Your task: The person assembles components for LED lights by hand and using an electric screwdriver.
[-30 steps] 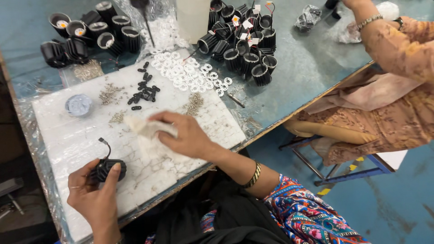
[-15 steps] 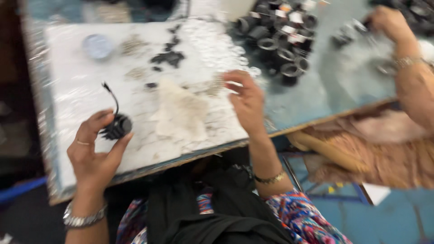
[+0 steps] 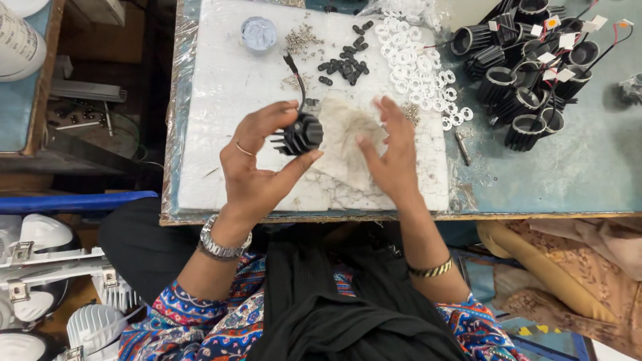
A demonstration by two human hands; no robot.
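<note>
While the left hand (image 3: 257, 167) pinches a black finned heat sink (image 3: 299, 134) between thumb and fingers, lifting it just above the white foam board (image 3: 221, 100), the right hand (image 3: 391, 150) rests open with fingers spread on a crumpled grey cloth (image 3: 344, 137) just beside it. A short black wire (image 3: 296, 77) rises from the heat sink toward the far side of the board. The near edge of the board sits close to the table's front edge, and the bare stretch of board to the left of the held part is the widest free patch; the right side is crowded.

Beyond the hands lie a scatter of small black plastic pieces (image 3: 344, 63), roughly a dozen, a heap of white rings (image 3: 414, 67) too many to count, a small pile of tiny metal screws (image 3: 302, 39), and one round clear lid (image 3: 259, 32). A single metal pin (image 3: 462, 147) lies by the board's right edge. On the blue-green tabletop (image 3: 568, 167) to the right stands a cluster of about ten more black heat sinks (image 3: 528, 80) with tagged leads. White lamp housings (image 3: 40, 281) sit on the floor at the left.
</note>
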